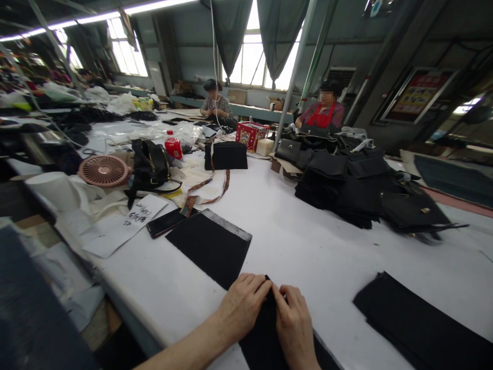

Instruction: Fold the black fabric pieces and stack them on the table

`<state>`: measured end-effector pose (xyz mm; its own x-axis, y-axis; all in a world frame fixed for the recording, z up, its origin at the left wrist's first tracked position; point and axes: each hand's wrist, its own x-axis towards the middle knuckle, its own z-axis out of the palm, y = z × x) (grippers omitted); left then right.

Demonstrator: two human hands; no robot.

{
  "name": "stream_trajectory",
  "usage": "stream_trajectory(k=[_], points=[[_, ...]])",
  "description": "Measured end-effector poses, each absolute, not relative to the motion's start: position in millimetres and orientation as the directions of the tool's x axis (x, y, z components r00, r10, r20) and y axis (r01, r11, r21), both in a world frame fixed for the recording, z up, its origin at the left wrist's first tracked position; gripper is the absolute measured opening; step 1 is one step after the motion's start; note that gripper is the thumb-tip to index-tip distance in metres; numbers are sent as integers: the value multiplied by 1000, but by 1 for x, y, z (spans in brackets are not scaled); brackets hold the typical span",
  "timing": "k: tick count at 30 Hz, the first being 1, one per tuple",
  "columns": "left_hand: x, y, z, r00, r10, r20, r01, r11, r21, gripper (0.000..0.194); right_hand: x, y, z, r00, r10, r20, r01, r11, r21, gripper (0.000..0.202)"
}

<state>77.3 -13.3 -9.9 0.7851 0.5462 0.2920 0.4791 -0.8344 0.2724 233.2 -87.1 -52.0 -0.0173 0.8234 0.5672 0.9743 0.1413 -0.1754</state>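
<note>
A strip of black cloth is held at its far end by both hands, low in the middle of the white surface. The fingers of the left hand are curled in and pressed at that end from the left. It is gripped from the right by the bent fingertips of the right hand; the two hands are brought nearly together, with only a narrow gap left between them. Just beyond the left hand, a flat black piece with a greyish band along its far edge is laid on the surface. Its far left corner is set near a phone. To the right, well apart from the hands, a black stack is placed, partly cut off by the view.
</note>
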Motion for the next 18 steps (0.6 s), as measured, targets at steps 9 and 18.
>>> stream_trajectory(k=[9,18], points=[[76,-13,-11,777,580,245,523,-811,262,46,233,-87,-54,-65,844,533,979,158,-130,38],[77,-13,-13,758,601,255,528,-794,300,43,232,-85,-54,-83,835,544,979,170,-111,41]])
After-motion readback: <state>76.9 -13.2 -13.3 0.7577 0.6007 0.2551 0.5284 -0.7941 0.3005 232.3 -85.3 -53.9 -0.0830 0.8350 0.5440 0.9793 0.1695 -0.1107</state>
